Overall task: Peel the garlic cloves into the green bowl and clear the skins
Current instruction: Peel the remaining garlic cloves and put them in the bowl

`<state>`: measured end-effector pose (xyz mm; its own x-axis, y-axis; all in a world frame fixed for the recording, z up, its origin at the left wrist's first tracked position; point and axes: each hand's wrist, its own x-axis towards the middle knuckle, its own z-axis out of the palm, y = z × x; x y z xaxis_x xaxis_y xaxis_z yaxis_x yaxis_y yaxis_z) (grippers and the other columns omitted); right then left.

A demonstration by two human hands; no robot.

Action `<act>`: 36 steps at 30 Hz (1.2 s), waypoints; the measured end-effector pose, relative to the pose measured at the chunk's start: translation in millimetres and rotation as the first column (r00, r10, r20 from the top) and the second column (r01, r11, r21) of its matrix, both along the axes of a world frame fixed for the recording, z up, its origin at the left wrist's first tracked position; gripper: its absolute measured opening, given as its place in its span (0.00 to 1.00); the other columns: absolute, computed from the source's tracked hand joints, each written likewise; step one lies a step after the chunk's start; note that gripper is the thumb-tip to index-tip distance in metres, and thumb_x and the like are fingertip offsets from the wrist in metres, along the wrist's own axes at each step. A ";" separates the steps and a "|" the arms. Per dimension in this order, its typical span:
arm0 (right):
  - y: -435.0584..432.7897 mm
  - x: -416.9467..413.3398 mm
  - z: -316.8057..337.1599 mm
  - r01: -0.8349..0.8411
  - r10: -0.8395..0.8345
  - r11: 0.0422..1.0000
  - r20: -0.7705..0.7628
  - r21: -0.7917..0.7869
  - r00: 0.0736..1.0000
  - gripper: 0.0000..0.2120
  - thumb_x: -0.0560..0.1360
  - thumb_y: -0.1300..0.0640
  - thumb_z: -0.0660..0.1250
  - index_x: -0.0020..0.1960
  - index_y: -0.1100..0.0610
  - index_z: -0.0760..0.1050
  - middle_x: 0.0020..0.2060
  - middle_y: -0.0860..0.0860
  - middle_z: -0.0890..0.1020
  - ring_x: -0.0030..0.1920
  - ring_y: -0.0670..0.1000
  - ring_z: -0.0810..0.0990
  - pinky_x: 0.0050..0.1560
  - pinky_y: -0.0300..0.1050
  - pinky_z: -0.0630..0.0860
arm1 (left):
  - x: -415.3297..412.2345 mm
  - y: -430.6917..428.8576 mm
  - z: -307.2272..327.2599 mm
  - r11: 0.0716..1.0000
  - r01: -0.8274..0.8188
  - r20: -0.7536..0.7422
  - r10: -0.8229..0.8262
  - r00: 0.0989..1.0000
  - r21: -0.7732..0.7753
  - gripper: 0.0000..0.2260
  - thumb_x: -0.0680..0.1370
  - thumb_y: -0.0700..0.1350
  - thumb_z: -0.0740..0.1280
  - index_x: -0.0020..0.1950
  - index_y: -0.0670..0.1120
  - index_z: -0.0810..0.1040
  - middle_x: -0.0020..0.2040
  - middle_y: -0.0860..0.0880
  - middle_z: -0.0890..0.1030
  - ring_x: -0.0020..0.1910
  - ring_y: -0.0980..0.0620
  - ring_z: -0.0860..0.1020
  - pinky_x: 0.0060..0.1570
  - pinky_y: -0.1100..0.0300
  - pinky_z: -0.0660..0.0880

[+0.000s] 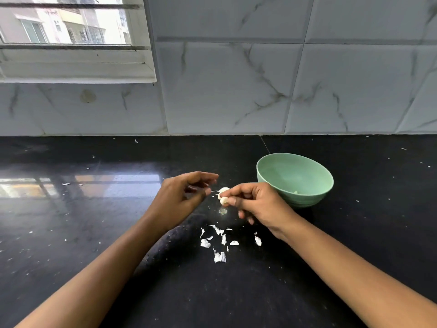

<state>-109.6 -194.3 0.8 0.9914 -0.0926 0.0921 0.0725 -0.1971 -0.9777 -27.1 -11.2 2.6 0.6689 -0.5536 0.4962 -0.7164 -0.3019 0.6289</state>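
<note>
My right hand (255,204) pinches a pale garlic clove (223,195) between thumb and forefinger, above the black counter. My left hand (183,197) is just left of the clove, fingers loosely curled, thumb tip near a thin strip of skin that sticks out from the clove. Whether the left hand grips that strip is unclear. The green bowl (307,166) stands right behind my right hand, with a small pale piece low inside it. Several white skin scraps (220,256) lie on the counter below my hands.
The black polished counter (94,233) runs to a marble-tiled wall (236,91) at the back. A window (71,39) is at the upper left. Tiny skin flecks are scattered across the counter.
</note>
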 end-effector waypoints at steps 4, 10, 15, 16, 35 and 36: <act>2.3 -5.2 10.4 -0.031 0.066 0.959 -0.115 0.281 0.991 0.05 0.73 0.64 0.68 0.48 0.58 0.78 0.38 0.54 0.84 0.25 0.43 0.72 0.22 0.33 0.64 | -10.8 -2.8 3.4 0.985 0.111 -0.091 -0.124 0.988 -0.132 0.07 0.75 0.51 0.68 0.52 0.57 0.83 0.45 0.56 0.85 0.44 0.55 0.83 0.45 0.56 0.80; 7.3 -7.0 16.7 -0.037 0.119 0.889 -0.154 0.456 0.981 0.05 0.74 0.66 0.66 0.44 0.57 0.73 0.32 0.50 0.82 0.25 0.42 0.71 0.21 0.31 0.64 | -14.1 -6.0 2.2 0.954 0.172 -0.195 -0.223 0.955 -0.245 0.09 0.71 0.47 0.73 0.51 0.53 0.83 0.45 0.52 0.85 0.43 0.54 0.83 0.40 0.59 0.79; 5.2 -8.9 18.2 -0.028 0.142 0.860 -0.185 0.510 0.972 0.06 0.74 0.66 0.65 0.43 0.56 0.73 0.32 0.50 0.79 0.23 0.41 0.67 0.20 0.30 0.59 | -21.5 -11.8 1.8 0.936 0.147 -0.263 -0.237 0.935 -0.320 0.10 0.69 0.44 0.74 0.49 0.52 0.84 0.43 0.52 0.85 0.40 0.54 0.83 0.34 0.58 0.80; 5.4 -9.8 18.1 -0.027 0.136 0.871 -0.187 0.490 0.973 0.06 0.74 0.66 0.66 0.43 0.56 0.73 0.32 0.50 0.80 0.24 0.42 0.68 0.20 0.30 0.59 | -22.4 -12.5 1.6 0.934 0.134 -0.275 -0.231 0.933 -0.331 0.09 0.68 0.43 0.73 0.48 0.52 0.84 0.42 0.51 0.85 0.39 0.54 0.83 0.34 0.58 0.80; 1.6 -4.6 6.5 0.097 -0.079 0.987 0.137 -0.131 0.987 0.04 0.73 0.59 0.72 0.45 0.60 0.82 0.39 0.61 0.83 0.29 0.47 0.77 0.23 0.39 0.73 | -20.7 -13.6 -1.2 0.978 0.002 -0.253 -0.056 0.966 -0.209 0.08 0.66 0.50 0.73 0.44 0.57 0.84 0.36 0.54 0.85 0.34 0.53 0.84 0.38 0.61 0.80; 2.0 -4.6 6.8 0.093 -0.076 0.988 0.136 -0.125 0.988 0.04 0.73 0.59 0.72 0.45 0.60 0.82 0.39 0.61 0.83 0.28 0.47 0.77 0.22 0.39 0.73 | -21.2 -13.2 -1.2 0.978 0.006 -0.243 -0.058 0.968 -0.208 0.09 0.66 0.50 0.73 0.46 0.59 0.83 0.36 0.55 0.85 0.34 0.54 0.84 0.39 0.60 0.81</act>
<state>-114.2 -192.3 7.7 0.9592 -0.1544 0.2369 0.1752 -0.3330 -0.9265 -48.4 -24.4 1.4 0.7681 -0.4805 0.4233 -0.5389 -0.1280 0.8326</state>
